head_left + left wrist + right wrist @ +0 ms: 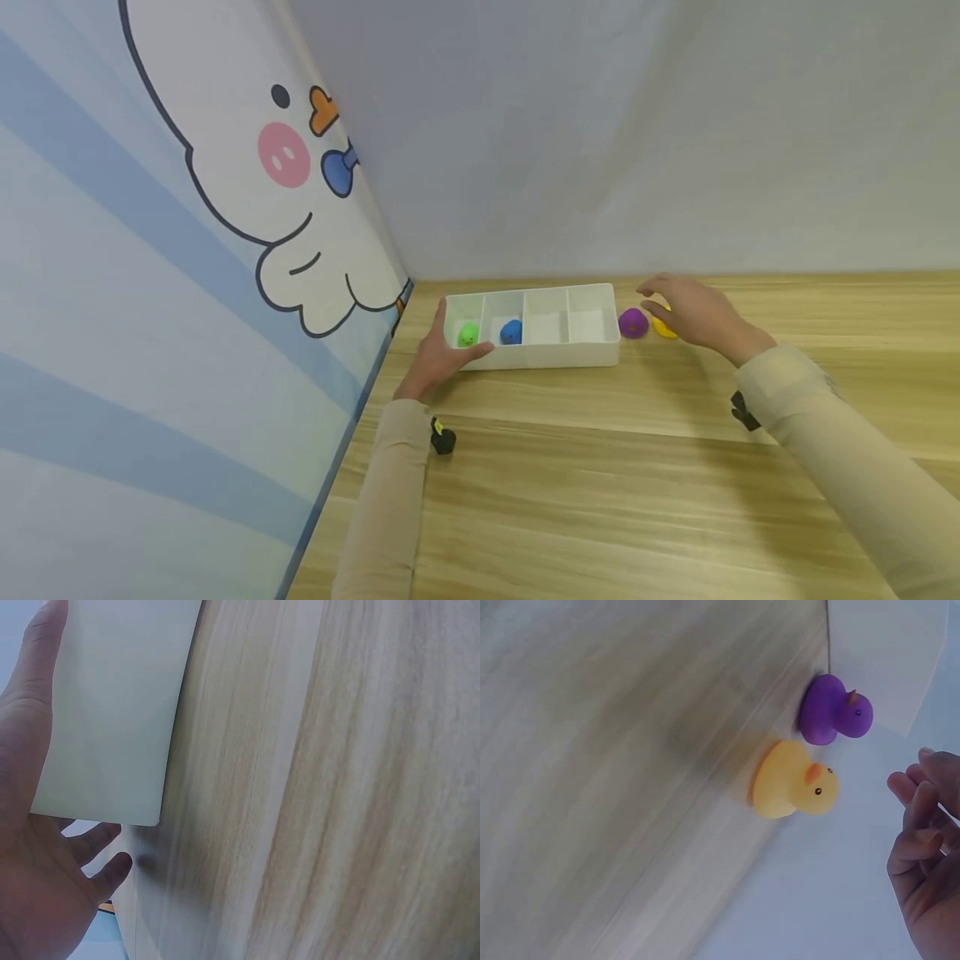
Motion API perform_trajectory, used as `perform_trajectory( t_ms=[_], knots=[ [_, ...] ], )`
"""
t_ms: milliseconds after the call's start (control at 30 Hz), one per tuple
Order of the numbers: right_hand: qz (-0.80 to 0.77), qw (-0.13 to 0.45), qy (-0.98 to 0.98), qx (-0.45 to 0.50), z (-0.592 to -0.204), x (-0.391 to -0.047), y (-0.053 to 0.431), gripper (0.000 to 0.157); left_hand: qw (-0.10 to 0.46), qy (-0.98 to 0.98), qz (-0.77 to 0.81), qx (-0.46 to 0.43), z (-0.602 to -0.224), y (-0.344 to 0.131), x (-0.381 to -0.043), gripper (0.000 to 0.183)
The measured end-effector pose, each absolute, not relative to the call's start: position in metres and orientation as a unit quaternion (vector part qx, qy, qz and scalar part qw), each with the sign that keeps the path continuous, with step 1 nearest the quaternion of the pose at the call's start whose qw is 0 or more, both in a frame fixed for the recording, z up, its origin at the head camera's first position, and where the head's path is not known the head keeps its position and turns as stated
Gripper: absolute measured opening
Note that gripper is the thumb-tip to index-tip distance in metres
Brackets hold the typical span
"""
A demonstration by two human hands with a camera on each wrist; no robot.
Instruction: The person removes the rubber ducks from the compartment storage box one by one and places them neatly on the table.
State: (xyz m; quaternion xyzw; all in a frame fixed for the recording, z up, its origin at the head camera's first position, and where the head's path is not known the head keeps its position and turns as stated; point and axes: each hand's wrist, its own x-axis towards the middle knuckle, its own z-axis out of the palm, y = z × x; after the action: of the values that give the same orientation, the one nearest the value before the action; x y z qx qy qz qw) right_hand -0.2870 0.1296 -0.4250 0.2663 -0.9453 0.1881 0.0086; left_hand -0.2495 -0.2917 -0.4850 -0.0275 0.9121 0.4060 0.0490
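My left hand (438, 360) grips the left end of a white box (547, 357) with several compartments, its thumb along the front wall and rim. A green rubber duck (468, 335) sits in the leftmost compartment and a blue rubber duck (512, 332) in the one beside it. Just right of the box, on the table, stands a purple rubber duck (826, 712). Next to it is a yellow rubber duck (784, 784), partly covered by my right hand (697, 312) in the head view. That hand hovers over the yellow duck, fingers loosely bent, holding nothing.
The wood-grain table (570, 492) meets a pale cloth wall (637, 142) close behind the box. At the left, a cartoon-printed curtain (247, 375) runs along the table's edge. Small black devices (444, 439) sit at both wrists.
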Motion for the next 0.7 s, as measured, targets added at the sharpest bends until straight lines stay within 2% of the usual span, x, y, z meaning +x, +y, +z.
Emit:
perform_trajectory(
  t_ms=[700],
  knots=[
    [0.168, 0.026, -0.934, 0.313, -0.411, -0.293, 0.086, 0.033, 0.054, 0.935, 0.351, -0.019, -0.480, -0.294, -0.251, 0.129]
  ],
)
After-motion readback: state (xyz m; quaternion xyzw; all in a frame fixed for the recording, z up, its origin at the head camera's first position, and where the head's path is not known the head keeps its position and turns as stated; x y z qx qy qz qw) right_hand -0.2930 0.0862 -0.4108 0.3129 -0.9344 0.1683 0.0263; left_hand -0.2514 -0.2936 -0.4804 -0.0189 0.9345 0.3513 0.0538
